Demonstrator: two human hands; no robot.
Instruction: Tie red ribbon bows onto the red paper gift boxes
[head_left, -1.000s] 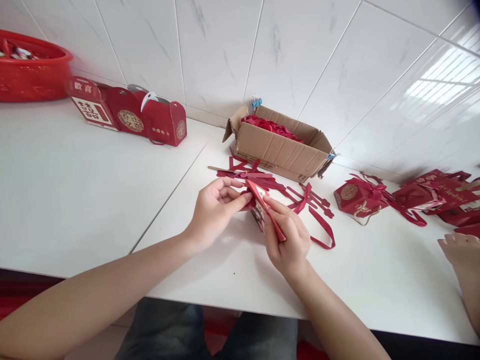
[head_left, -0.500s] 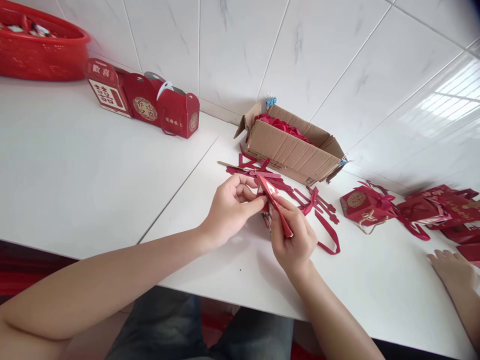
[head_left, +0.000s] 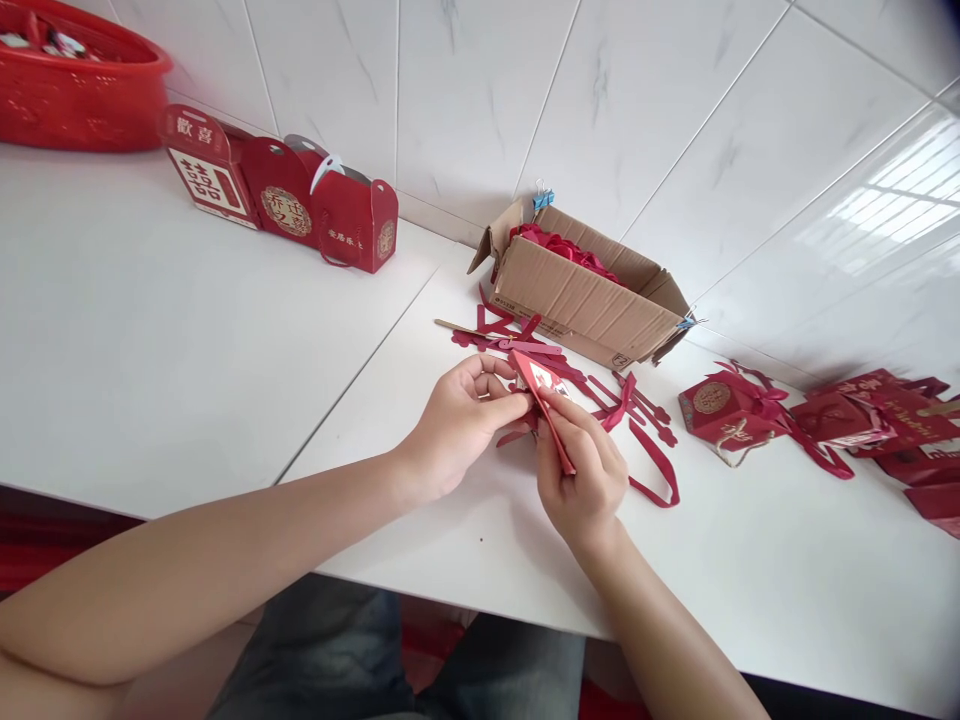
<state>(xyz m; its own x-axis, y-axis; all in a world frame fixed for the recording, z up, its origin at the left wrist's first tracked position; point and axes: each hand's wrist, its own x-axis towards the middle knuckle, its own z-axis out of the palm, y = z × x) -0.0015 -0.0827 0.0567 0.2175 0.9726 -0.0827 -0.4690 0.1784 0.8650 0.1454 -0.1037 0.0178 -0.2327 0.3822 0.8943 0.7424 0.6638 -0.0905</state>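
Observation:
Between my two hands, above the white table, is a small red paper box (head_left: 541,380) with white printing, tilted and seen edge-on. My right hand (head_left: 585,460) pinches its near edge between thumb and fingers. The thumb and bent fingers of my left hand (head_left: 472,410) close on the box's left side, where a dark red strip or ribbon shows under the fingertips; much of this side is hidden. Just beyond lie several dark red strips (head_left: 525,345), and a ribbon loop (head_left: 660,470) rests right of my right hand.
A cardboard carton (head_left: 577,300) of red ribbon stands against the tiled wall. Red gift boxes (head_left: 285,195) and a red basin (head_left: 82,100) sit at left. A ribboned red box (head_left: 724,410) and more red boxes (head_left: 885,420) lie at right.
The red paper box has turned a little, showing more of its white printed face, and my right hand has shifted slightly left. Another person's hand at the right edge has left the view.

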